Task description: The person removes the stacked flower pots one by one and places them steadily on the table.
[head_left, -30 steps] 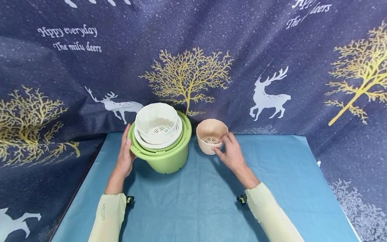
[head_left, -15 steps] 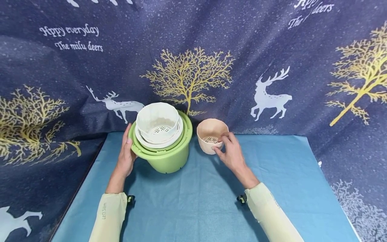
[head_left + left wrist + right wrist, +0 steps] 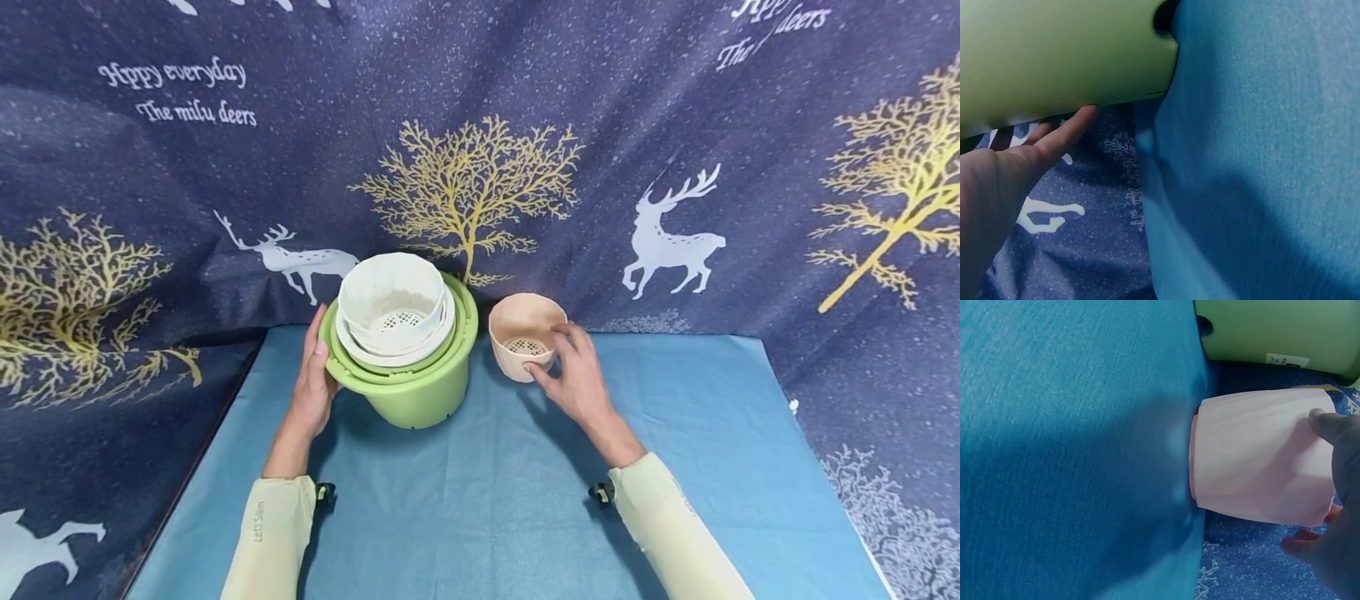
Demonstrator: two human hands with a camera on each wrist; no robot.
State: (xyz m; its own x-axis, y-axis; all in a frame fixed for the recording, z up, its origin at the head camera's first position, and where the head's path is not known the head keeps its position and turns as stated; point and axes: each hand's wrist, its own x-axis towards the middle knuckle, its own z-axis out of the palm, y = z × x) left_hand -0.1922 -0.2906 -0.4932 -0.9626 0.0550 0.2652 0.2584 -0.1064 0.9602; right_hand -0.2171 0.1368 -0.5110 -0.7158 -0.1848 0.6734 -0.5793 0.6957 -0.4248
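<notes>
In the head view a green flower pot [image 3: 416,398] stands on the left of the cloth, with white pots [image 3: 392,293] nested inside it. My left hand [image 3: 311,383] rests against its left side, fingers extended along the wall below the rim; the left wrist view shows a fingertip touching the green wall. To the right sits a smaller pale pink flower pot [image 3: 517,360] with a perforated bottom. My right hand [image 3: 577,375] holds its near right side, thumb on the outer wall and forefinger at the rim. The right wrist view shows other fingers past the pot's edge.
Blue cloth [image 3: 465,517] covers the table. A dark blue printed curtain [image 3: 480,83] with deer and trees hangs right behind the pots. The green pot stands a short gap left of the pink one.
My right forefinger has shifted slightly up and right, from inside the pink pot to its rim. The left hand and both pots stay in place.
</notes>
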